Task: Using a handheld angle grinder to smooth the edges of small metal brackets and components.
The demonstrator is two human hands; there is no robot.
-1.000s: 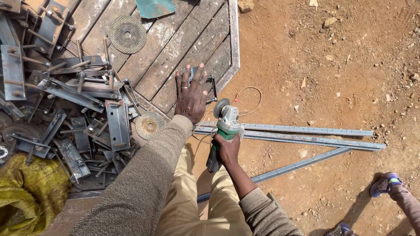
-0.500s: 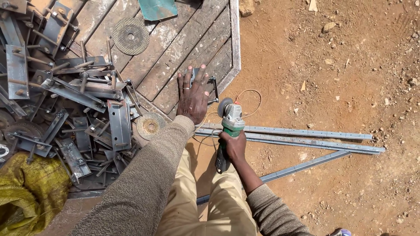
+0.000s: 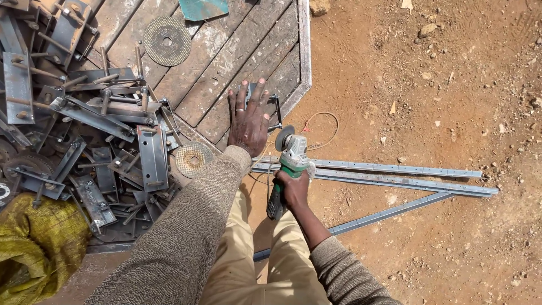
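left hand (image 3: 248,120) lies flat, fingers spread open, pressing down on a small metal bracket (image 3: 270,101) at the edge of the wooden platform (image 3: 226,62); a ring shows on one finger. the bracket sits mostly under the palm, only its far end and a thin rod poking out at 2 o'clock from the hand. right hand (image 3: 293,189) has fingers closed tight around the body of a green angle grinder (image 3: 287,169), disc end pointing to 12 o'clock, the disc (image 3: 284,137) just beside the left wrist at 3 o'clock, near the bracket; cannot tell if it touches anything. grinder cord (image 3: 322,121) loops on the dirt at 1 o'clock from the grinder. long flat steel bars (image 3: 395,178) with punched holes lie on the red dirt ground (image 3: 429,79), running out toward 3 o'clock from the right hand, one more angling to 4 o'clock. at 9 o'clock from the left hand a heap of cut metal brackets and bolts (image 3: 90,135) covers the platform. a worn cutting disc (image 3: 192,158) lies at 8 o'clock from the left hand, another larger disc (image 3: 166,40) at 11 o'clock on the planks. yellow sack (image 3: 34,243) at bottom left. both arms in grey-brown knit sleeves, tan trousers (image 3: 254,254) below.
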